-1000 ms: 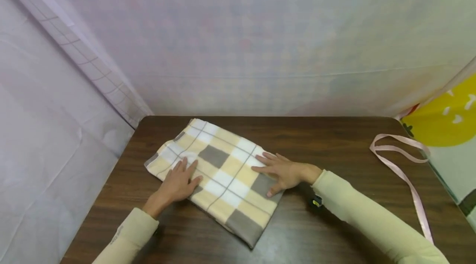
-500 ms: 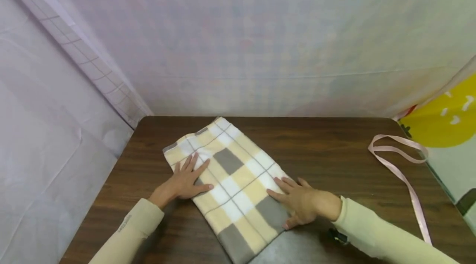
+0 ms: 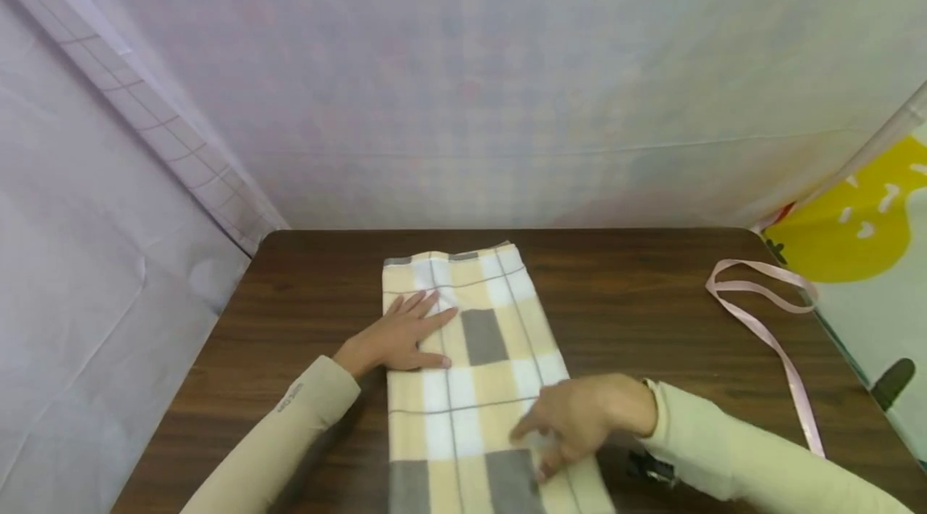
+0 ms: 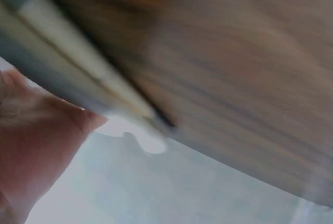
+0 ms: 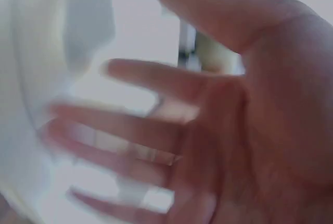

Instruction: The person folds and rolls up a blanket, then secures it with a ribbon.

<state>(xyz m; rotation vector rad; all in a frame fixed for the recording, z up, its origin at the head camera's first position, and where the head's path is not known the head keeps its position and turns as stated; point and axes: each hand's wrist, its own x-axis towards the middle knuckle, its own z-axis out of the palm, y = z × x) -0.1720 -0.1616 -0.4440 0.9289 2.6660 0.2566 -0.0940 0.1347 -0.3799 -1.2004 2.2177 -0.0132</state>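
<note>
A folded fleece blanket (image 3: 484, 335), checked in cream, white and grey, lies on the table in the head view, its near end cut off by the frame. My left hand (image 3: 402, 335) rests on its left side with fingers spread. Over the right side, lower down, is my right hand (image 3: 582, 415), blurred, with fingers loosely bent and pointing down at the cloth. In the right wrist view the fingers (image 5: 151, 81) are apart and hold nothing; whether they touch the cloth is unclear. The left wrist view shows the blanket's layered edge (image 4: 67, 36) beside the left hand (image 4: 41, 146).
The dark wood-grain table (image 3: 311, 281) extends on both sides of the blanket. A pink ribbon (image 3: 760, 333) lies looped near its right edge. Pale cloth (image 3: 463, 96) hangs behind the table, and white sheeting (image 3: 80, 297) stands at the left.
The blanket has turned clockwise and shifted right and nearer, so its long side now runs toward the person. Both hands moved along with it; the right hand's fingers went from spread flat to bent.
</note>
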